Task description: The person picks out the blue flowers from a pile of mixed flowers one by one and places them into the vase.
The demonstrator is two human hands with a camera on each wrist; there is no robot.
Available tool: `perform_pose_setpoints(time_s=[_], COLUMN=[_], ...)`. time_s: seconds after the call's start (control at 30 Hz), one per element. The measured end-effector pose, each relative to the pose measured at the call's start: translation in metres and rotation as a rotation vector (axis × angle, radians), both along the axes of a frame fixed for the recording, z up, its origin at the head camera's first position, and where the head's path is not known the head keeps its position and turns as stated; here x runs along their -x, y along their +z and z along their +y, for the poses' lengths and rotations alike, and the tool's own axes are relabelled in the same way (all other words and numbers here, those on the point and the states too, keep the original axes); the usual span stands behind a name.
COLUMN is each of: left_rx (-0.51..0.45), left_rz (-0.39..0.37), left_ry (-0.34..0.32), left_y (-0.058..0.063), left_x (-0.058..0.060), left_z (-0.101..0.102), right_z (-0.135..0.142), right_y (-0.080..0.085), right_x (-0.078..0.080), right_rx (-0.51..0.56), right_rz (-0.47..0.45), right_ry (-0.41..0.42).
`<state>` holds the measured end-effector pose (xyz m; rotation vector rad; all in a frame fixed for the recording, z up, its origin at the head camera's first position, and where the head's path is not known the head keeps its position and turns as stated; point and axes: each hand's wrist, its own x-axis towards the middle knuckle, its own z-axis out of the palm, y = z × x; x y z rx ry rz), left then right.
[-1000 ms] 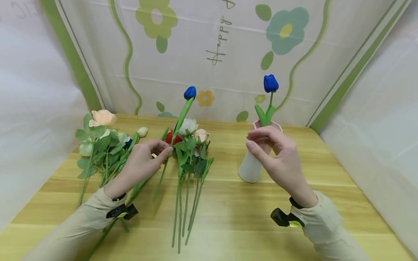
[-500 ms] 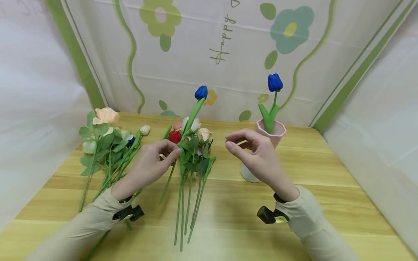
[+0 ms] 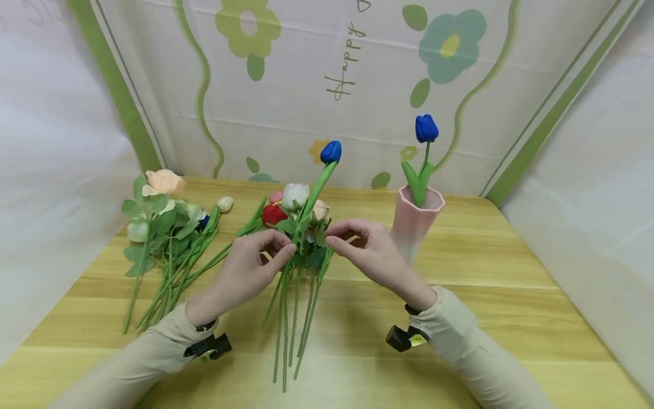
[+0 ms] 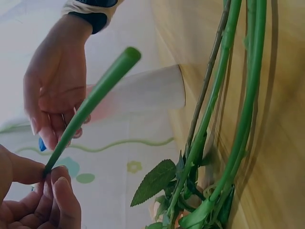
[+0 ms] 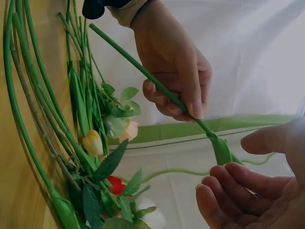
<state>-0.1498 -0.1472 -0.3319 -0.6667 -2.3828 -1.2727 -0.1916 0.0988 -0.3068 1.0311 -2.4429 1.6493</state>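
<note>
Vase (image 3: 416,218) on R of counter (image 3: 485,255) w/ 1 tulip (image 3: 420,179) in it; ctr bunch (image 3: 317,258) to its L, L bunch (image 3: 163,227) further out, backdrop cloth (image 3: 301,85) behind all; R hand (image 3: 369,248) btwn ctr bunch & vase

Wooden surface (image 3: 521,261), light grain. Behind it, white cloth (image 3: 296,102) printed with flowers (image 3: 449,46), wavy green lines (image 3: 204,82), sideways lettering (image 3: 344,62). White sheets (image 3: 587,187) both sides.

Head view: vase (image 3: 415,218) base hidden behind right hand (image 3: 375,255); lower stem of standing tulip (image 3: 426,129) concealed inside vase. Pink bloom (image 3: 275,197) partly covered by red rose (image 3: 273,216); blue bloom (image 3: 204,221) in pile at left mostly masked. Backdrop lettering (image 3: 345,62) cut by top edge. Right wrist view: bloom of held tulip (image 5: 220,149) screened by right hand. Left wrist view: left hand (image 4: 40,202) cropped at left and bottom.
</note>
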Motion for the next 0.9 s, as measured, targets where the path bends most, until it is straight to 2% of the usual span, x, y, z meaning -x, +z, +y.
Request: perform_pose_setpoints(time_s=[0.33, 0.6, 0.9], left_rx=[0.025, 0.036, 0.026], left_rz=[0.034, 0.045, 0.012], left_ry=[-0.013, -0.025, -0.041], left_y=[-0.006, -0.006, -0.007], left_x=[-0.003, -0.003, -0.005], left_z=[0.006, 0.007, 0.009], right_z=[-0.004, -0.007, -0.010], right_y=[-0.007, -0.007, -0.012], right_x=[-0.001, -0.001, 0.000], right_rx=[0.041, 0.056, 0.049], right_rz=[-0.073, -0.126, -0.167], right_ry=[0.074, 0.095, 0.122])
